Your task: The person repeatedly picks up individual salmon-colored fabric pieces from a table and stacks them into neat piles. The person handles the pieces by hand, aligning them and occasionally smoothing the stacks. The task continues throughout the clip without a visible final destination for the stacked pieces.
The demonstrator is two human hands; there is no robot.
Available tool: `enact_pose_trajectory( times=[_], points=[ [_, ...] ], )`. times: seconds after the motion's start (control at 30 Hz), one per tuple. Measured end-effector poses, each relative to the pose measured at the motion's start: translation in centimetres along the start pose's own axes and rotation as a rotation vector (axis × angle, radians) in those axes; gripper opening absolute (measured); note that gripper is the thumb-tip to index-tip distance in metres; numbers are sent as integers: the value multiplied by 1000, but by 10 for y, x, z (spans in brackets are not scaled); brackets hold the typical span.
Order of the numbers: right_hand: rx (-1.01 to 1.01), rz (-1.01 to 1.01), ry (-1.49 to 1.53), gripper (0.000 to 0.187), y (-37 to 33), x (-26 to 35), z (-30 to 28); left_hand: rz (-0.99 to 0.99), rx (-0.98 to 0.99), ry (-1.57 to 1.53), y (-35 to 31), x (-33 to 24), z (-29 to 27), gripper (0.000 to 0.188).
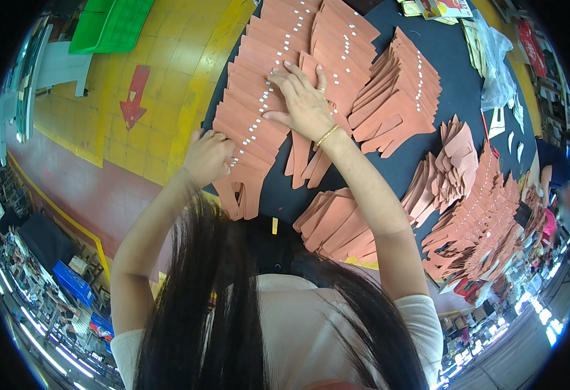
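Salmon-coloured flat cut pieces (pixel 249 120), perhaps leather, lie overlapped in a long fanned row on a dark table. A line of small white tags runs along them. My left hand (pixel 208 158) is at the row's near left edge, its fingers curled onto the edge of the pieces; its fingertips are partly hidden. My right hand (pixel 305 104) lies spread across the pieces, fingers stretched toward the white tags, with a bracelet at the wrist. Beside it is a second fanned row (pixel 343 49), and farther right a third fan (pixel 398 91), both tagged likewise.
More salmon stacks (pixel 337 224) lie near my right forearm, with loose heaps (pixel 450 162) and a large tagged pile (pixel 477 221) farther right. A clear plastic bag (pixel 493 62) is at the table's far right. Across the yellow floor (pixel 168 84) stands a green bin (pixel 112 26).
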State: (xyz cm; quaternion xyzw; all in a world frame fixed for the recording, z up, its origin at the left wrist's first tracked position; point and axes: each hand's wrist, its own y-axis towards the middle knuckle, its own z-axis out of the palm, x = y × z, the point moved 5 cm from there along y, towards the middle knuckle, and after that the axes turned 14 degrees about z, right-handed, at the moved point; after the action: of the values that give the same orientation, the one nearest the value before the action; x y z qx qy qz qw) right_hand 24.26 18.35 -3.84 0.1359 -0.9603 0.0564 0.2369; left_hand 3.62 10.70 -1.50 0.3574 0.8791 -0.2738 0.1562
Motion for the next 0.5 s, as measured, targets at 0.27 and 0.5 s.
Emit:
enact_pose_trajectory(
  times=[0.27,0.5],
  points=[
    [-97,6,62,123,0,-3,0,-25,33,-13,0,0,2,36],
    [-82,3,-4,116,0,-3,0,-30,15,1,0,0,2,31]
  ],
)
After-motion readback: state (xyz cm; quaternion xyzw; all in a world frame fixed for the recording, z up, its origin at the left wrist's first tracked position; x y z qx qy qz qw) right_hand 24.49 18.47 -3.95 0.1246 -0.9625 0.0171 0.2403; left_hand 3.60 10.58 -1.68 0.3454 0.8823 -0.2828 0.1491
